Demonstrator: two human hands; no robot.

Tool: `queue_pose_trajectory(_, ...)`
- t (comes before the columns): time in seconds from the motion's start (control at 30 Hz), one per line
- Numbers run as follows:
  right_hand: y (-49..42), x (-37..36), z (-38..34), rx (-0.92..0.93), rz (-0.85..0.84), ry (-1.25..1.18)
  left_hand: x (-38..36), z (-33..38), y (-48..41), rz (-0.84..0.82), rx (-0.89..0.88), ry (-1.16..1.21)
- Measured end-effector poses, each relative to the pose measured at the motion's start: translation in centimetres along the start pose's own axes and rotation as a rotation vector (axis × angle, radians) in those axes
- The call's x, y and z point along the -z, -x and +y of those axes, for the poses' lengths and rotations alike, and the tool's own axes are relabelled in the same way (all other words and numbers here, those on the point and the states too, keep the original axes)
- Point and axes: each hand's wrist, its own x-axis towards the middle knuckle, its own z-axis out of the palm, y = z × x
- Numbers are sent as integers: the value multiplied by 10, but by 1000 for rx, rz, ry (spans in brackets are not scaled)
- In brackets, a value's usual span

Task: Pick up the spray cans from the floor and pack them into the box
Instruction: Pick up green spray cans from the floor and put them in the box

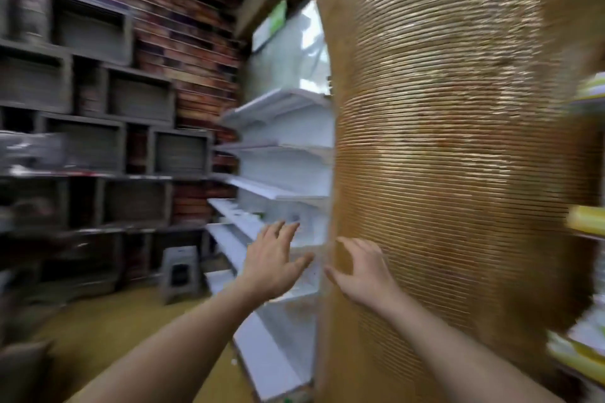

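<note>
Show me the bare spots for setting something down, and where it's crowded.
The white shelves, between the brick wall and the brown ribbed panel, look mostly bare through the blur. The floor in front of the grey stool, left of the shelf base, is open. Crowded: the right edge, where yellow goods sit beside the panel.

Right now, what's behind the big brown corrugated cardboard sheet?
Behind the brown corrugated cardboard sheet: white metal shelves at its left edge, yellow goods at its right. Everything between is covered.
</note>
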Motion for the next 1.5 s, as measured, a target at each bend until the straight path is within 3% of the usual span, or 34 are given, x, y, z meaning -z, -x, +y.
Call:
queue_pose_trajectory(0.23, -145, -110, -71, 193, -81, -193, 28, -140, -53, 116, 254, -139)
queue_pose_trajectory(0.4, -210, -193, -122, 292, -134, -306, 24, -228, -75, 72, 363, -251)
queue_pose_trajectory(0.57, -268, -285, -157, 304, -175, -323, 4, -327, -110, 78, 411, -276)
queue_pose_trajectory(0.77, -359, -393, -173, 149, -201, -291, -35, -464, -183, 1, 407, -219)
queue_pose_trajectory(1.0, -427, -484, -117, -82, -285, -193, -129, -554, -277, -168, 314, -87)
queue_pose_trajectory(1.23, -434, -565, 0, -376, -356, -90, -289, -561, -315, -389, 128, 99)
queue_pose_trajectory(1.5, -401, -669, 104, -702, -499, -204, -436, -578, -320, -716, 105, 172)
